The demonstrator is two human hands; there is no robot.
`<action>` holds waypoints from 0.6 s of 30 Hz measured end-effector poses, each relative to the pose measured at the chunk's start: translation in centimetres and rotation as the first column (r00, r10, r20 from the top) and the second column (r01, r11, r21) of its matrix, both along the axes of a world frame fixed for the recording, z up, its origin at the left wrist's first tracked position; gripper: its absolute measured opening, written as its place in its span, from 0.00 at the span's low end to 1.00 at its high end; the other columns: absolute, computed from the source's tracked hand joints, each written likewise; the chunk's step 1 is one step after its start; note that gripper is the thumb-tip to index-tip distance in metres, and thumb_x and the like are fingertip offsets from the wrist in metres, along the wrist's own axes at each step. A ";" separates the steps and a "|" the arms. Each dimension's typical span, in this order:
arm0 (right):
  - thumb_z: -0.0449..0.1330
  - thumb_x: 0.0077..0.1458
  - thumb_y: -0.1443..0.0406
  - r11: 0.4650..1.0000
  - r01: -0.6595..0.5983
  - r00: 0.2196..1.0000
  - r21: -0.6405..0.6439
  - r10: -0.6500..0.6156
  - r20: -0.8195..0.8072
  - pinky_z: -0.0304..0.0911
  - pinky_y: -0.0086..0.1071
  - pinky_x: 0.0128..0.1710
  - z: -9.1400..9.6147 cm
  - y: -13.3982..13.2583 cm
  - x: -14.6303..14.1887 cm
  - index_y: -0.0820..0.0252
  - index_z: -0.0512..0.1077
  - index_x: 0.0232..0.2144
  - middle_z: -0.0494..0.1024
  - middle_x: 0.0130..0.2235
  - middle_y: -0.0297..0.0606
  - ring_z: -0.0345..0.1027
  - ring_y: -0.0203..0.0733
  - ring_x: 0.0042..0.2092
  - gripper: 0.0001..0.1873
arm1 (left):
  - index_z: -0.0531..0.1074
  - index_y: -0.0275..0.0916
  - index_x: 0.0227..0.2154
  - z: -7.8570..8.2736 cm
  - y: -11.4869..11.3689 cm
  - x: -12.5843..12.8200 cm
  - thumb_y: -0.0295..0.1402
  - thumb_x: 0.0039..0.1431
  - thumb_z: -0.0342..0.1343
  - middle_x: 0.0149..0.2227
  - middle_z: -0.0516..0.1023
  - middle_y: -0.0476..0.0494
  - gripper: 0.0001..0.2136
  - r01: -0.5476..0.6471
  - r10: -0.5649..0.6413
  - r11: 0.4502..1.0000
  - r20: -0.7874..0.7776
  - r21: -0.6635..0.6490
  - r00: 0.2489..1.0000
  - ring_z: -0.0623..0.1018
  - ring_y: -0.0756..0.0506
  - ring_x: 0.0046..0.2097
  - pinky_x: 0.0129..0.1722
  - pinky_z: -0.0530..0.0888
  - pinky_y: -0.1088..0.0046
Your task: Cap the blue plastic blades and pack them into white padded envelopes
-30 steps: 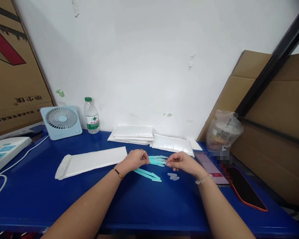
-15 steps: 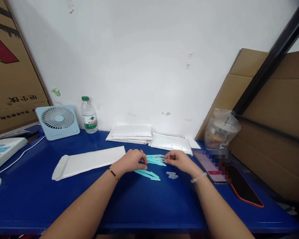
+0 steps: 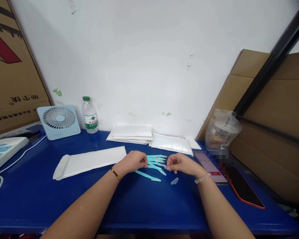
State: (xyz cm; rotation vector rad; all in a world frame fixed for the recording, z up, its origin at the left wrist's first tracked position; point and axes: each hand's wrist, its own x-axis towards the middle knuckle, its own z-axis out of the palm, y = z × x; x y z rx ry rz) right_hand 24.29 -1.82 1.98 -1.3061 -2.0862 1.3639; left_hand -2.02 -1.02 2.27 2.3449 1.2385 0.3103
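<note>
Several teal eyebrow razors (image 3: 155,162) lie fanned out on the blue table, blades toward the right. My left hand (image 3: 133,162) is closed over the handle ends, its thumb and fingers pinched on one of the razors; which one is partly hidden. Just right of the blade tips, my right hand (image 3: 181,164) pinches a small clear blade cap (image 3: 165,167), close to the end of a razor. A second clear cap (image 3: 174,181) rests on the table below my right hand. One teal razor (image 3: 149,176) lies apart, nearest to me.
Behind the hands are stacked white padded mailers (image 3: 132,131), with another long mailer (image 3: 92,162) to the left. A blue fan (image 3: 59,122) and water bottle (image 3: 90,116) stand at the back left. Two phones (image 3: 210,166) and a bagged drink cup (image 3: 221,131) are at the right.
My right hand has left the razor tips and taken up one of the two clear caps. The razor pair in front has parted, one moving up toward the others. The remaining cap has shifted.
</note>
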 end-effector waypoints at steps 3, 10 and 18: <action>0.64 0.44 0.57 1.000 -0.014 0.999 -0.007 0.014 -0.041 0.61 0.26 0.25 0.2 -0.1 -0.3 0.64 0.71 0.27 0.73 0.26 0.34 0.64 0.31 0.24 0.15 | 0.73 0.41 0.28 -0.1 0.1 0.0 0.39 0.52 0.54 0.28 0.76 0.50 0.07 0.001 -0.001 1.000 0.019 0.005 1.000 0.71 0.49 0.30 0.27 0.61 0.77; 0.63 0.46 0.58 0.998 -0.028 0.998 0.049 0.031 -0.061 0.60 0.26 0.25 -0.6 -0.2 -2.0 0.64 0.71 0.28 0.72 0.24 0.33 0.63 0.32 0.24 0.13 | 0.73 0.40 0.29 -0.2 -0.1 0.5 0.40 0.53 0.53 0.29 0.76 0.49 0.10 0.031 -0.031 1.000 0.058 0.000 0.998 0.71 0.49 0.30 0.26 0.61 0.77; 0.65 0.43 0.56 0.961 0.030 0.995 0.276 -0.055 0.083 0.58 0.26 0.26 0.1 -0.3 -0.5 0.62 0.73 0.32 0.71 0.27 0.33 0.62 0.34 0.28 0.16 | 0.72 0.43 0.38 0.7 -0.7 0.7 0.43 0.46 0.60 0.40 0.74 0.47 0.16 -0.004 -0.005 0.981 0.047 0.194 0.999 0.71 0.45 0.43 0.38 0.65 0.74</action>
